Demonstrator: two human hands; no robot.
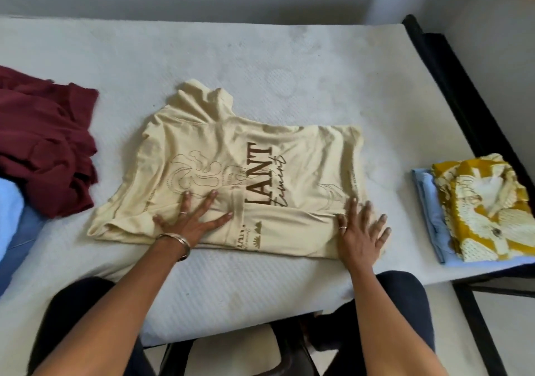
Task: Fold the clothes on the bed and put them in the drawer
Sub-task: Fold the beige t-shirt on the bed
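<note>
Both hands flat on cream T-shirt (231,167) on bed (260,57): left hand (192,220), right hand (360,233).

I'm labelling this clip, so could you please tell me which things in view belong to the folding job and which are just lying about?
Part of the job:
- cream T-shirt, pressed flat by left hand and right hand
- maroon garment, unfolded
- folded yellow patterned shirt on folded light blue garment
- mattress

Just lying about:
- black bed frame
</note>
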